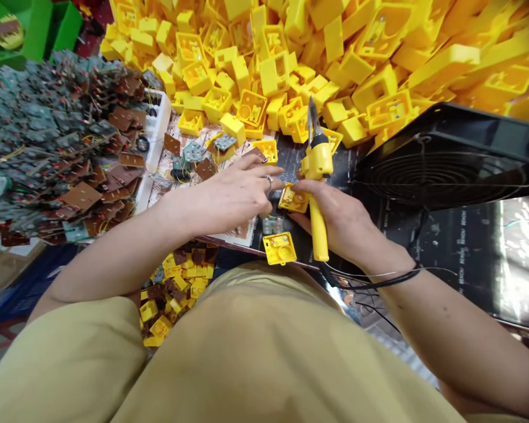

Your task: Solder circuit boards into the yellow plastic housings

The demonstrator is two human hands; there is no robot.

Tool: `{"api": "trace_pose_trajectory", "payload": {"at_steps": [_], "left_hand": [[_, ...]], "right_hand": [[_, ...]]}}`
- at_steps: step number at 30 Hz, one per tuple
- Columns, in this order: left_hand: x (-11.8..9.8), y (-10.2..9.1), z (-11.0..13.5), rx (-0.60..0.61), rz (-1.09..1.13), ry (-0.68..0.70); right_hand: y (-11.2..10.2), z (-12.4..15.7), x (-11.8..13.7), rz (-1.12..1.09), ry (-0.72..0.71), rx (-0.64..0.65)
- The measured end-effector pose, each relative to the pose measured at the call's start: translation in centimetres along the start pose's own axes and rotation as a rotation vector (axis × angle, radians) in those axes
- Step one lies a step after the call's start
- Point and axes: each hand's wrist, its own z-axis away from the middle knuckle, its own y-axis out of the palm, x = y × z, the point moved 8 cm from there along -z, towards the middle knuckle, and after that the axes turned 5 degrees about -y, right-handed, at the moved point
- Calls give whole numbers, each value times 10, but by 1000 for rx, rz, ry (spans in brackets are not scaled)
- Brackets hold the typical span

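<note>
My right hand (341, 220) grips a yellow soldering iron (317, 176) by its handle, with the tip pointing up and away. My left hand (240, 191) lies flat, and its fingertips touch a small yellow plastic casing (293, 198) pinched between both hands. A second yellow casing (280, 248) lies open side up at the near table edge, just below my hands. Small circuit boards (224, 141) lie loose on the table beyond my left hand.
A huge heap of yellow casings (317, 53) fills the back. A pile of green and brown circuit boards (57, 135) sits left. A black fan (441, 170) stands right. A bin of finished parts (176, 288) sits below the table edge. Green bins (35, 26) are far left.
</note>
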Motion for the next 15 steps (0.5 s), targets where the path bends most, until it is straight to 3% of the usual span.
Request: {"api": "trace_pose_trajectory", "payload": {"at_steps": [2, 5, 6, 11, 15], "left_hand": [[11, -1, 5, -72, 181, -10], [41, -18, 15, -293, 297, -258], [48, -18, 18, -298, 268, -345], [62, -5, 34, -87, -87, -657], [63, 21, 47, -33, -55, -729]], "right_hand": [[1, 2, -3, -3, 8, -5], [0, 4, -7, -18, 15, -13], [0, 5, -7, -21, 16, -17], [-4, 7, -7, -15, 17, -54], [-4, 7, -6, -16, -1, -68]]}}
